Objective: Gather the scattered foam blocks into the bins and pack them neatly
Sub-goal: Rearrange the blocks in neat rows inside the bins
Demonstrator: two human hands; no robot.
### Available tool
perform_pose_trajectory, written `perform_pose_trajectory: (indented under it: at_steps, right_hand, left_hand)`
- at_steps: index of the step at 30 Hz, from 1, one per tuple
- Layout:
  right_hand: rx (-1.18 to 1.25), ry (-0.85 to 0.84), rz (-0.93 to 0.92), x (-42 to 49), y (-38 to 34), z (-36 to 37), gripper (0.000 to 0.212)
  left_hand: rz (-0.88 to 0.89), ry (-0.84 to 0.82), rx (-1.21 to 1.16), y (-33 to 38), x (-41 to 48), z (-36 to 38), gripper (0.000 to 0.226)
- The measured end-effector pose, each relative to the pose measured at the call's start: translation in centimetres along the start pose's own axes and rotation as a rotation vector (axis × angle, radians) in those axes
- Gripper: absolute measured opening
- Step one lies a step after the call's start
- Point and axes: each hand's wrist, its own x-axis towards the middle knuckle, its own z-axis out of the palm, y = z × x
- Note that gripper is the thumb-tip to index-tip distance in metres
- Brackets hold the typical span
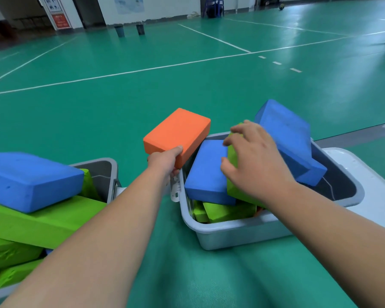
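Note:
My left hand (166,162) grips the near corner of an orange foam block (178,135), held in the air just left of the right grey bin (238,232). My right hand (253,156) has its fingers curled round a green block (236,192) standing on edge inside that bin, between a blue block (207,172) and a tilted blue block (287,138) leaning over the far rim. More green blocks (227,211) lie lower in that bin. The left grey bin (105,170) holds a blue block (29,181) on top of several green blocks (40,221).
Green sports-hall floor with white court lines stretches ahead. A white lid or tray (369,185) lies to the right of the right bin. Two dark buckets (130,30) stand far off by the back wall. A green mat (209,274) lies under the bins.

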Motion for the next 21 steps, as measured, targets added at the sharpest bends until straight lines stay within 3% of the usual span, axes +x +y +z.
perform_pose_trajectory:
  at_steps: [3,5,10,15,21]
  right_hand:
    - [-0.054,-0.167,-0.200,-0.6,-2.4,2.0,0.028]
    - [-0.172,-0.324,-0.258,-0.9,-3.7,3.1,0.029]
    - [-0.401,-0.591,-0.160,-0.5,-5.9,5.2,0.046]
    - [-0.368,-0.586,-0.158,-1.1,-6.6,8.8,0.040]
    - [-0.486,-0.564,-0.028,-1.4,-6.0,11.7,0.068]
  left_hand:
    - [0.016,-0.029,0.027,0.0,-0.2,-0.1,0.091]
    - [0.021,-0.040,0.037,0.0,-0.5,-0.3,0.081]
    - [0.001,-0.066,0.041,-0.2,-0.2,-1.1,0.050]
    - [0.032,-0.088,0.049,-0.8,0.0,-1.7,0.047]
    - [0.032,-0.104,0.062,-1.0,0.2,-2.7,0.060]
